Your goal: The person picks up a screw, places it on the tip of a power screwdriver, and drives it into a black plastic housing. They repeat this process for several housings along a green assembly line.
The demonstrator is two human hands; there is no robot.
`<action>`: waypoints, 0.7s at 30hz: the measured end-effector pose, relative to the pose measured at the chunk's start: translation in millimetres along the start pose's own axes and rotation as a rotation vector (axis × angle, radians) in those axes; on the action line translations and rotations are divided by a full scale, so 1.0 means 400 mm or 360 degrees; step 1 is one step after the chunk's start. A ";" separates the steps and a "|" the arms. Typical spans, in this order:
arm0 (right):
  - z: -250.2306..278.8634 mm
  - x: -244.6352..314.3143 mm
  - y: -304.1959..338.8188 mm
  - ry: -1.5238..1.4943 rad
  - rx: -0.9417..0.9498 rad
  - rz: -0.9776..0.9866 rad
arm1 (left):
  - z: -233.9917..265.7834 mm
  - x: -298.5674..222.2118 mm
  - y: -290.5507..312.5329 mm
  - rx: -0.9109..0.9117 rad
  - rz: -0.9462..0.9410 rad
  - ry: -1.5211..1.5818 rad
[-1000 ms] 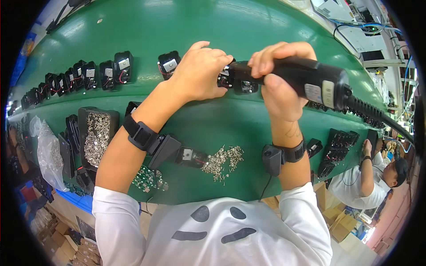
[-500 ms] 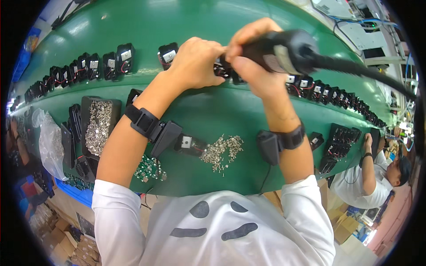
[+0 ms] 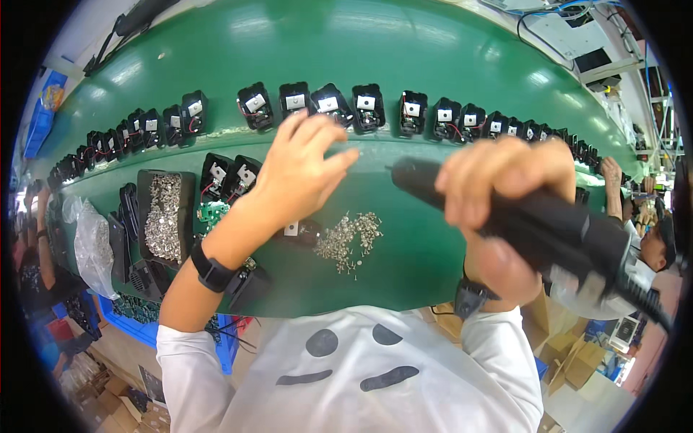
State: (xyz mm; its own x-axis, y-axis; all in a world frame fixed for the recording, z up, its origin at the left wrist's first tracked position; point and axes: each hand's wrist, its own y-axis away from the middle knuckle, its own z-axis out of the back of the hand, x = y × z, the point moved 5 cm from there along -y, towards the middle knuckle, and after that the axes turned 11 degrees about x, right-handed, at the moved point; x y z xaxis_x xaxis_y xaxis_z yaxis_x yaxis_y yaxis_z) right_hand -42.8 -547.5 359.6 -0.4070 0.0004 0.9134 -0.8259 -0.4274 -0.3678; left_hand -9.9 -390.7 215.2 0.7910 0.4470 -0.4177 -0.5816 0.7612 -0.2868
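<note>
My left hand (image 3: 299,166) hovers just nearside of a row of black plastic housings, its fingers spread and nothing visible in it. The closest housing (image 3: 332,107) sits right beyond the fingertips; whether they touch is unclear. My right hand (image 3: 505,187) grips a black electric screwdriver (image 3: 570,234), tilted with its tip toward the left and its cord trailing to the lower right. Blur softens this hand. Each nearby housing, such as this one (image 3: 368,108), holds a white square part and some wires. A pile of small screws (image 3: 346,242) lies between my forearms.
Two more housings (image 3: 216,175) stand left of my left forearm, beside green circuit boards (image 3: 211,211). A black bin (image 3: 189,224) holds many metal pieces, with a clear plastic bag (image 3: 92,249) to its left. At the far right sits a co-worker (image 3: 650,245).
My hands have come apart from the housing they were both at. The right one has drawn down and right with the screwdriver; the left has moved nearer, its fingers now spread.
</note>
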 end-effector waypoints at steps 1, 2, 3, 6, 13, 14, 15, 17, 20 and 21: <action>0.000 0.008 0.015 -0.0083 0.0036 0.0081 | -0.016 -0.006 0.013 0.0065 -0.0044 0.0058; 0.001 0.017 0.030 -0.0115 0.0036 0.0061 | -0.033 -0.021 0.021 0.0118 -0.0080 0.0228; 0.002 0.024 0.042 -0.0148 0.0036 0.0041 | -0.050 -0.029 0.034 0.0350 -0.0121 0.0338; 0.001 0.038 0.063 -0.0212 0.0043 0.0026 | -0.076 -0.050 0.047 0.0558 -0.0153 0.0394; 0.011 0.046 0.080 -0.0229 -0.0164 -0.0010 | -0.103 -0.068 0.041 0.0734 -0.0249 0.0245; 0.014 0.048 0.079 -0.0196 -0.0195 -0.0022 | -0.107 -0.072 0.040 0.0769 -0.0265 0.0184; 0.018 0.048 0.078 -0.0194 -0.0197 -0.0022 | -0.105 -0.077 0.039 0.0769 -0.0267 0.0184; 0.025 0.053 0.070 -0.0199 -0.0128 0.0083 | -0.101 -0.084 0.033 0.0783 -0.0287 0.0172; 0.016 0.057 0.063 -0.0188 -0.0144 -0.0003 | -0.102 -0.090 0.038 0.0803 -0.0247 0.0171; 0.014 0.056 0.063 -0.0190 -0.0141 -0.0002 | -0.105 -0.088 0.042 0.0802 -0.0244 0.0169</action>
State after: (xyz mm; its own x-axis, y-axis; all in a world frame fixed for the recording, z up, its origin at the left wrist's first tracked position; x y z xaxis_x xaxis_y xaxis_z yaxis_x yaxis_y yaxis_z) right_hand -70.5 -563.4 371.8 -0.3610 -0.1089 0.9262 -0.8598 -0.3458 -0.3757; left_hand -55.5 -413.5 189.1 0.8208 0.2830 -0.4961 -0.2771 0.9569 0.0873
